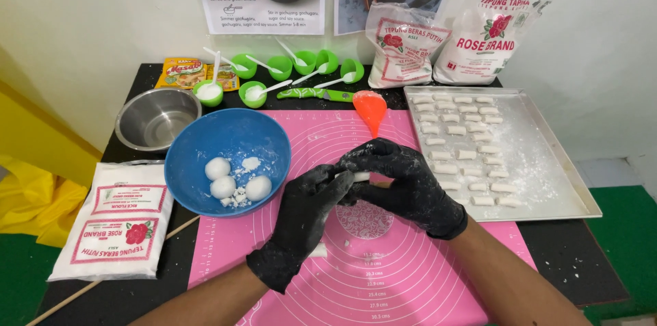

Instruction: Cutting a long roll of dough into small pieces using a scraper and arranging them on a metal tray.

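1. The left hand (pixel 306 220) and right hand (pixel 404 186) wear matt black rubbery gloves dusted with flour.
2. The dough piece (pixel 361 176) between them looks white, soft and smooth.
3. The pink mat (pixel 410 271) looks like smooth, matt silicone.
4. The blue bowl (pixel 212 141) is glossy plastic.
5. The far-left bowl (pixel 156 119) is brushed metal.
6. The right tray (pixel 547 182) is dull metal, powdery with flour.

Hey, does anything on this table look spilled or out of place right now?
Mostly tidy. White flour is scattered loose across the metal tray around the dough pieces, and crumbs lie in the blue bowl. Nothing looks tipped or damaged.
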